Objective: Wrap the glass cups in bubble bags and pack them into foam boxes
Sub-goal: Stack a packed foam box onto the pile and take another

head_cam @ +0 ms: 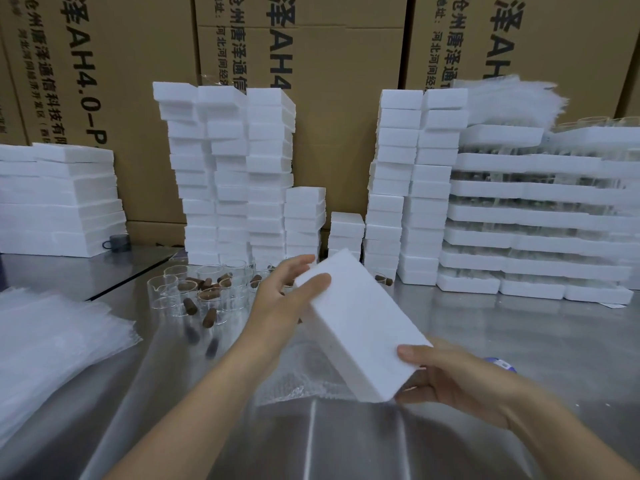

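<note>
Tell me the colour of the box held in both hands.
White foam box, seen in the head view.

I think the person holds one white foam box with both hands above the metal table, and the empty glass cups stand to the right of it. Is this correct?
One detail is wrong. In the head view both hands, left and right, do hold the foam box above the metal table, but the glass cups stand to the left of it, not the right.

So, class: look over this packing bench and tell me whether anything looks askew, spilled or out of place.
Yes. The foam-box stacks against the cartons are staggered and lean unevenly. Brown stoppers lie scattered among the glass cups on the table.
</note>
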Demonstrator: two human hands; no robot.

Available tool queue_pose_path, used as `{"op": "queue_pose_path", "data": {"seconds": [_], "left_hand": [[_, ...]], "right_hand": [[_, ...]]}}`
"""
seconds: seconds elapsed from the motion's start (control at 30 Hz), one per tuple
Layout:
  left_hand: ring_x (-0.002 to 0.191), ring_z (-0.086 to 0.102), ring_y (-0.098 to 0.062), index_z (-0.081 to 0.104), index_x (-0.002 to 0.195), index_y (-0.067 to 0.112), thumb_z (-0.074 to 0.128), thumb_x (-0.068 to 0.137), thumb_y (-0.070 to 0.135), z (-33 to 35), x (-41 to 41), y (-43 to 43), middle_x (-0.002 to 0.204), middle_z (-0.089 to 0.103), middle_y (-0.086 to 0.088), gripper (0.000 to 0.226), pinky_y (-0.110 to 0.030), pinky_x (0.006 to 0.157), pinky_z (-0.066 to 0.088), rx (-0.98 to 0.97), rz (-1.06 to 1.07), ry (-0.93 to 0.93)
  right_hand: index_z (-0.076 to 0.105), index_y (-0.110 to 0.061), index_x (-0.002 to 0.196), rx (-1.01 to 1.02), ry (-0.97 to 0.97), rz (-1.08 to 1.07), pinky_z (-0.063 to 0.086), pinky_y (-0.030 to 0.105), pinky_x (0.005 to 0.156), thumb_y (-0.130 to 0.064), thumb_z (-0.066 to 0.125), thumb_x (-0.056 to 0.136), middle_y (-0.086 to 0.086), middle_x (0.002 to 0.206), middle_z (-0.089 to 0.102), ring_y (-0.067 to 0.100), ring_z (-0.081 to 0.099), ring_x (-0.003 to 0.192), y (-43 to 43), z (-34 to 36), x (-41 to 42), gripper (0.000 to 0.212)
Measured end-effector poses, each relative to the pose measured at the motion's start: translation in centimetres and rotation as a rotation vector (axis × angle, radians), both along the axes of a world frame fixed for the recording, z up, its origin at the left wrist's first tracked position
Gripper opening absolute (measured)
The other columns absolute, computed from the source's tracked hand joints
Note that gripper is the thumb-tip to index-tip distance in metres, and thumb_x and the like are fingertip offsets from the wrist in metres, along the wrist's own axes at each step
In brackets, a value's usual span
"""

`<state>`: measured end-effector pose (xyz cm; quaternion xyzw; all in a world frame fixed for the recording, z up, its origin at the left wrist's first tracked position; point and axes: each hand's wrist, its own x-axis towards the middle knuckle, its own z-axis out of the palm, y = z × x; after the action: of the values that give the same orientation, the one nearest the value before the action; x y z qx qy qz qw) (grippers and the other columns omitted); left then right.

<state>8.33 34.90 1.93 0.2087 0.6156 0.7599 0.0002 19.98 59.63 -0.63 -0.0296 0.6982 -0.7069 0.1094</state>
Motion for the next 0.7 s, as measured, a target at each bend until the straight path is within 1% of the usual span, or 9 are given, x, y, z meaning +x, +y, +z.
{"op": "queue_pose_path", "data": {"seconds": [0.07, 0.13, 0.2, 0.27, 0.37, 0.43, 0.47, 0.57, 0.7], "left_hand": [[0.12, 0.069, -0.025, 0.064, 0.127, 0.056, 0.087, 0.069, 0.056, -0.1, 0.9, 1.0, 0.136, 0.068, 0.006, 0.062, -0.05, 0.101, 0.06, 0.111, 0.026, -0.079], [0.121, 0.068, -0.026, 0.042, 0.145, 0.059, 0.08, 0.089, 0.055, -0.3, 2.1, 2.8, 0.141, 0.066, 0.003, 0.068, -0.053, 0.104, 0.056, 0.175, 0.03, -0.152], [0.12, 0.069, -0.021, 0.021, 0.155, 0.061, 0.067, 0.102, 0.051, -0.7, 3.2, 5.1, 0.147, 0.06, 0.007, 0.071, -0.053, 0.105, 0.056, 0.156, 0.013, -0.157], [0.118, 0.07, -0.015, 0.014, 0.158, 0.062, 0.063, 0.104, 0.05, -1.9, 4.4, 7.4, 0.151, 0.056, 0.014, 0.075, -0.049, 0.105, 0.057, 0.11, -0.063, -0.152], [0.111, 0.073, -0.005, 0.012, 0.156, 0.069, 0.057, 0.105, 0.059, -3.0, 5.9, 8.9, 0.144, 0.062, 0.022, 0.069, -0.036, 0.091, 0.063, -0.055, -0.2, -0.12], [0.108, 0.074, -0.003, 0.02, 0.16, 0.06, 0.053, 0.107, 0.057, -2.1, 5.0, 9.2, 0.142, 0.065, 0.017, 0.062, -0.023, 0.08, 0.061, -0.091, -0.212, -0.052], [0.107, 0.074, -0.007, 0.026, 0.16, 0.055, 0.052, 0.108, 0.056, -1.1, 3.9, 9.4, 0.141, 0.066, 0.012, 0.058, -0.023, 0.081, 0.059, -0.092, -0.194, -0.029], [0.106, 0.068, -0.023, 0.038, 0.156, 0.046, 0.049, 0.109, 0.058, 3.2, -0.6, 9.6, 0.133, 0.068, -0.004, 0.05, -0.041, 0.094, 0.057, -0.097, -0.131, -0.036], [0.083, 0.061, -0.022, 0.042, 0.15, 0.031, 0.05, 0.11, 0.053, 8.6, -8.5, 9.8, 0.112, 0.064, -0.011, 0.047, -0.03, 0.065, 0.051, -0.086, -0.035, -0.084]], "right_hand": [[0.077, -0.02, 0.121, 0.005, 0.014, -0.02, 0.057, 0.045, 0.102, -0.047, 0.092, 0.074, 0.023, 0.128, 0.07, 0.031, 0.069, 0.107, -0.7, -0.3, -0.1, 0.056], [0.08, -0.016, 0.116, -0.01, 0.047, -0.1, 0.06, 0.043, 0.097, -0.047, 0.092, 0.07, 0.021, 0.12, 0.074, 0.029, 0.07, 0.101, -1.8, -0.7, -0.4, 0.056], [0.082, -0.011, 0.11, -0.027, 0.089, -0.217, 0.062, 0.042, 0.09, -0.048, 0.09, 0.068, 0.021, 0.112, 0.075, 0.03, 0.073, 0.094, -2.8, -1.0, -0.8, 0.056], [0.08, -0.007, 0.11, -0.063, 0.137, -0.359, 0.064, 0.044, 0.087, -0.05, 0.089, 0.07, 0.02, 0.108, 0.077, 0.036, 0.075, 0.094, -2.8, -0.8, -1.1, 0.059], [0.077, -0.014, 0.121, -0.057, 0.229, -0.432, 0.063, 0.045, 0.092, -0.054, 0.083, 0.082, 0.018, 0.115, 0.078, 0.034, 0.075, 0.107, -1.8, -0.1, -1.5, 0.056], [0.074, -0.022, 0.127, -0.032, 0.263, -0.419, 0.065, 0.042, 0.087, -0.063, 0.081, 0.08, 0.013, 0.117, 0.078, 0.032, 0.076, 0.108, -1.0, 0.7, -2.1, 0.063], [0.073, -0.028, 0.127, -0.011, 0.261, -0.413, 0.065, 0.041, 0.083, -0.071, 0.08, 0.077, 0.009, 0.117, 0.078, 0.03, 0.076, 0.108, -0.7, 1.2, -2.6, 0.066], [0.067, -0.042, 0.124, 0.098, 0.268, -0.465, 0.066, 0.043, 0.077, -0.092, 0.066, 0.068, -0.001, 0.116, 0.077, 0.022, 0.078, 0.103, 0.3, 2.4, -4.6, 0.075], [0.054, -0.049, 0.135, 0.53, 0.409, -0.653, 0.056, 0.032, 0.087, -0.087, 0.053, 0.08, -0.006, 0.115, 0.069, 0.003, 0.069, 0.094, 3.9, -1.3, -7.2, 0.066]]}}
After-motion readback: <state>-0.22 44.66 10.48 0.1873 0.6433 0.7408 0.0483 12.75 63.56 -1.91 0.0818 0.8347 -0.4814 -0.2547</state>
